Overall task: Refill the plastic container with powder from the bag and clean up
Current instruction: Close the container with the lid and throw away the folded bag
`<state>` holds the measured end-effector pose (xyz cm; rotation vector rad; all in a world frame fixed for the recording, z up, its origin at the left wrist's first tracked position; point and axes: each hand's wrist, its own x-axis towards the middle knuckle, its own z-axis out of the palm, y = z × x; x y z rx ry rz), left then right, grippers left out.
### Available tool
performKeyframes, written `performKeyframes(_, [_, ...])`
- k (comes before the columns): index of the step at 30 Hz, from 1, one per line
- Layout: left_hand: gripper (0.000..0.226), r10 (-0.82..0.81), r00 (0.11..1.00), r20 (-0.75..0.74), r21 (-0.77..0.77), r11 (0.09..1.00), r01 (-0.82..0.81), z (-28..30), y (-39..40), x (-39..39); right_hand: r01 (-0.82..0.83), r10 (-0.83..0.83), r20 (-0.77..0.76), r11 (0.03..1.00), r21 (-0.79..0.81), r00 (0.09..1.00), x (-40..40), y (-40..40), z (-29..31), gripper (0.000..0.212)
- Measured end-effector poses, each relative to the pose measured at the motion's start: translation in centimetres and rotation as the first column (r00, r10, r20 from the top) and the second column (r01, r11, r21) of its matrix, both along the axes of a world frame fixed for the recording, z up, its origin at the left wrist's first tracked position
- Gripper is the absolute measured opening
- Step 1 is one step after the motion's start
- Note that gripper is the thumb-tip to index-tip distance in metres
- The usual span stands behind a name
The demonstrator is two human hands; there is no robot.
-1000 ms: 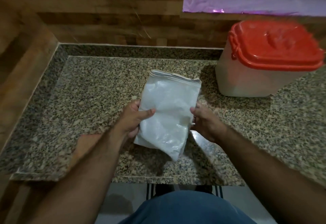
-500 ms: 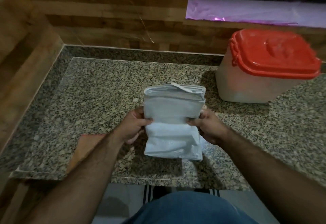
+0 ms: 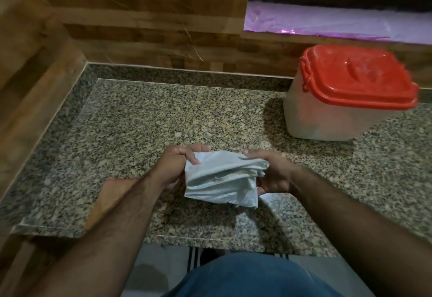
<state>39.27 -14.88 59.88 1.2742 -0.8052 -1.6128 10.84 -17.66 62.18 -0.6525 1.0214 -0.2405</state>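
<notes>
A white woven bag [image 3: 221, 180], flat and folded into a small bundle, hangs just above the granite counter [image 3: 149, 121]. My left hand [image 3: 177, 168] grips its left edge, thumb on top. My right hand [image 3: 272, 173] holds its right end, fingers curled round the fold. The translucent plastic container [image 3: 327, 114] stands at the back right with its red lid [image 3: 355, 79] on, well apart from both hands.
Wooden panel walls [image 3: 140, 28] close the counter at the back and left. A brown patch [image 3: 112, 194] shows by the counter's front left edge. A ledge with a purple sheet [image 3: 327, 23] runs behind the container. Below the front edge are my blue trousers [image 3: 252, 278].
The bag has been folded down from a tall flat sheet into a compact bundle. Both hands have come closer together and nearer the front edge.
</notes>
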Motion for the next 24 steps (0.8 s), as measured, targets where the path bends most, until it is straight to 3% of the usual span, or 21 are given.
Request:
performKeyframes(2, [0.055,0.031,0.999,0.012,-0.008,0.999,-0.031,0.3,-0.1,-0.3,-0.028,0.028,0.001,0.999,0.04,1.0,0.3,-0.2,-0.2,0.056])
performKeyframes(4, [0.045,0.074,0.997,0.001,-0.007,0.997,-0.074,0.2,0.0,-0.2,-0.001,-0.001,0.034,0.999,0.053,0.999,0.6,-0.3,-0.6,0.064])
performKeyframes(8, [0.044,0.247,0.951,-0.188,0.123,0.966,-0.227,-0.9,1.9,1.1,0.047,-0.05,0.09,0.998,0.033,0.995,1.1,-0.5,-1.4,0.06])
performKeyframes(11, [0.069,0.256,0.928,-0.271,0.186,0.96,-0.211,-0.2,5.7,1.3,0.078,-0.078,0.093,0.997,0.002,0.993,2.0,-0.7,-1.3,0.044])
performKeyframes(13, [0.068,0.248,0.944,-0.217,0.165,0.963,-0.215,1.1,8.4,0.8,0.049,-0.046,0.092,0.998,-0.029,0.995,3.2,-0.4,-0.9,0.039])
performKeyframes(17, [0.067,0.333,0.943,0.001,0.181,0.927,-0.327,3.5,14.4,-0.8,-0.206,0.214,0.065,0.971,-0.12,0.975,6.3,1.6,0.6,0.039])
performKeyframes(20, [0.053,0.546,0.837,0.038,0.19,0.818,-0.542,3.4,20.2,-1.6,-0.398,0.409,0.066,0.908,-0.129,0.91,9.3,3.9,0.5,0.04])
performKeyframes(24, [0.063,0.711,0.703,0.025,0.166,0.691,-0.704,1.4,29.5,-3.8,-0.624,0.629,0.056,0.777,-0.085,0.775,12.8,9.0,-2.0,0.04])
